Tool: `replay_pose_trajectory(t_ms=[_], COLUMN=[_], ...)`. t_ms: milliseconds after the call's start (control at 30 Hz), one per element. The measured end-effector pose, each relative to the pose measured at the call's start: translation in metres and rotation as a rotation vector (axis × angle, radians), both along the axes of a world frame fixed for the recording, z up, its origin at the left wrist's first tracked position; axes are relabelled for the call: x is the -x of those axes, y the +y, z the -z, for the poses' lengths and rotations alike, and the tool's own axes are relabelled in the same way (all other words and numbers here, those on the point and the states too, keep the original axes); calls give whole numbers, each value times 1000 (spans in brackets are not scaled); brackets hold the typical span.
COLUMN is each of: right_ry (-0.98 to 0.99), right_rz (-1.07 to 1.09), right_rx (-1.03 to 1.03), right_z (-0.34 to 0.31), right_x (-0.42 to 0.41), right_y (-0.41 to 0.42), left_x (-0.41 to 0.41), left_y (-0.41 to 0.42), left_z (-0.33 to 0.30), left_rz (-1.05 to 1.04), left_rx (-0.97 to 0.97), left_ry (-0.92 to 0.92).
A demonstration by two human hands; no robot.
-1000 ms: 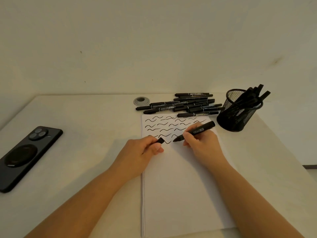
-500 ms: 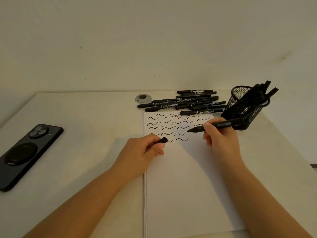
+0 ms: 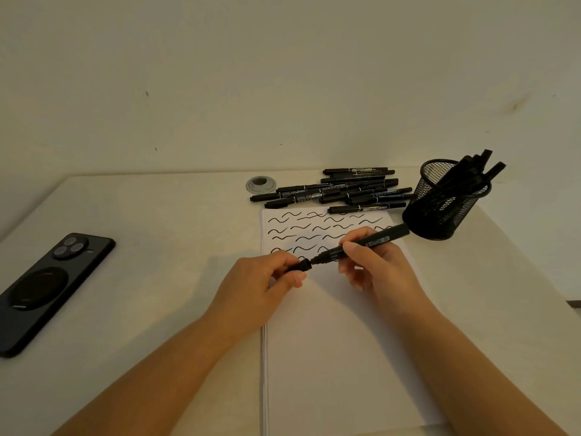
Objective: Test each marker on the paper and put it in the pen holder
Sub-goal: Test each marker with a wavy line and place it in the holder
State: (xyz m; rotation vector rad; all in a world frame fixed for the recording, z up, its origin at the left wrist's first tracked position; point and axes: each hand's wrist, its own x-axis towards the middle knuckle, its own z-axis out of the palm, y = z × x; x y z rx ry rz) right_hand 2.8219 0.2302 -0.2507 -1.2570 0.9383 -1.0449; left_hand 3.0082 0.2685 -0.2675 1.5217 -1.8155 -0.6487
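My right hand [image 3: 374,262] grips a black marker [image 3: 374,241] above the white paper [image 3: 339,341]; its tip points left. My left hand [image 3: 261,287] pinches the marker's black cap [image 3: 304,265], and the tip sits right at the cap's mouth. Rows of black wavy test lines [image 3: 314,229] cover the top of the sheet. A black mesh pen holder [image 3: 440,202] stands at the paper's upper right with several markers inside. Behind the paper lies a pile of several black markers [image 3: 342,191].
A black phone [image 3: 47,284] lies face down at the table's left. A round grey cable grommet [image 3: 261,184] sits left of the marker pile. The wall runs along the table's far edge, and the table's right edge falls away past the holder.
My right hand lifted the marker off the paper, swung it right, then brought its tip back left to the cap held in my left hand. A fresh wavy line appeared on the sheet.
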Motion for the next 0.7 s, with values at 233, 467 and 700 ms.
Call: replay_pose_trajectory(t_ms=[233, 467, 700], right_ry=[85, 112, -14], right_rz=[-61, -81, -79], right_rx=[65, 103, 4], right_z=[1, -1, 2], right_x=[-1, 0, -5], right_y=[2, 4, 7], left_x=[2, 2, 11], left_y=[1, 3, 9], left_z=[0, -3, -8], left_rz=[4, -20, 44], left_rx=[15, 53, 157], left_ry=[-14, -18, -132])
